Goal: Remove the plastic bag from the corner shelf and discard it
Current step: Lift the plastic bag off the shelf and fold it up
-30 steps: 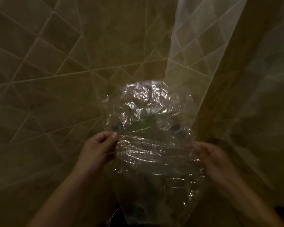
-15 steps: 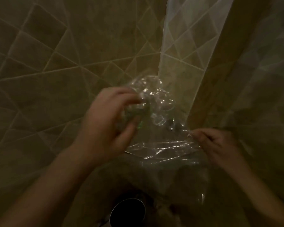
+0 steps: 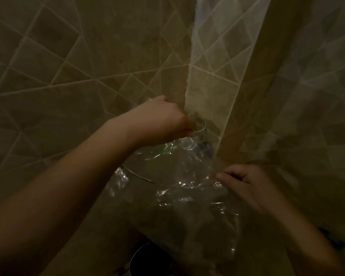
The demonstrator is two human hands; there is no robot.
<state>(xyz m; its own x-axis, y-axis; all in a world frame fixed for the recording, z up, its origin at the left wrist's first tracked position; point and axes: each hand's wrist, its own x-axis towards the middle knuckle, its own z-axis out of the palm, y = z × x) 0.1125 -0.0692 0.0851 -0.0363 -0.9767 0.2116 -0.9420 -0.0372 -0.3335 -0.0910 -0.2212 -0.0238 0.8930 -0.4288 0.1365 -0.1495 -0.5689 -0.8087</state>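
Observation:
A crumpled clear plastic bag (image 3: 179, 176) hangs in the tiled corner, draped over a thin wire corner shelf (image 3: 139, 177) whose curved rim shows through it. Something green glints inside the bag near its top. My left hand (image 3: 159, 120) reaches over the bag's top into the corner, fingers curled around the upper plastic near a wire loop (image 3: 201, 128). Lower at the right, my right hand (image 3: 241, 180) pinches the bag's right edge. The shelf's far part is hidden by the plastic and my left hand.
Beige diagonal tiles cover both walls, which meet at a corner line (image 3: 189, 76). A translucent patterned curtain (image 3: 317, 86) hangs at the right. A dark round container (image 3: 151, 259) sits low beneath the bag.
My left hand has moved up and right from the bag's front to its top in the corner. The bag has sunk and flattened. My right hand keeps its pinch on the right edge.

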